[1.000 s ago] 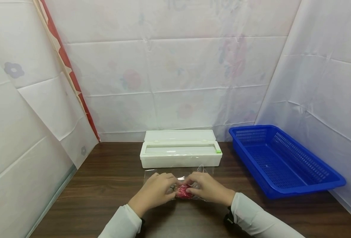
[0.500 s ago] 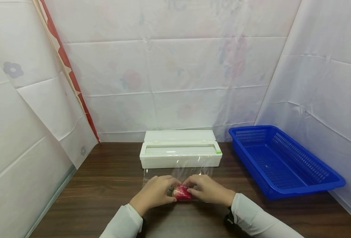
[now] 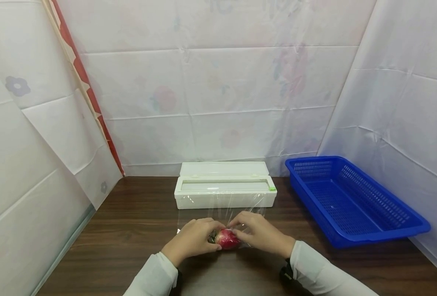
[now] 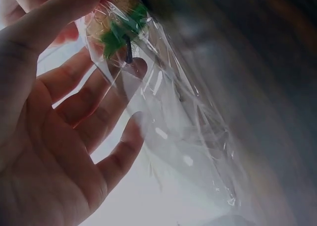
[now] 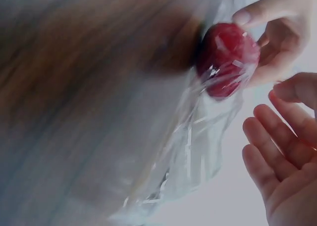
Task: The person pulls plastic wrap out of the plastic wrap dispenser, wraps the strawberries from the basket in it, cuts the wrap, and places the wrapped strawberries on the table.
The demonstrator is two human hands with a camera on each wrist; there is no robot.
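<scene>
Red fruit [image 3: 228, 239], glossy under clear film [image 4: 161, 132], green leaves [image 4: 116, 37] at its 9 o'clock, more visible than a second ago, sits at 6 o'clock of the white box [image 3: 226, 201], left hand [image 3: 193, 238] gripping it between thumb and fingers, right hand [image 3: 260, 233] bent at its 2 o'clock, pinch unclear.

In the right wrist view, a glossy red rounded object [image 5: 228, 57] sits under creased clear film [image 5: 198, 141], held by the left hand [image 5: 285, 35], whose thumb presses its upper edge while other fingers lie behind it. The right hand [image 5: 287, 151] is just beside, palm showing, thumb tip close to the forefinger tip and the remaining fingers loosely extended; whether film lies between thumb and forefinger is hard to tell. Film trails downward in bright folds beside the blurred, brown wood-grained bench [image 5: 74, 97]
</scene>
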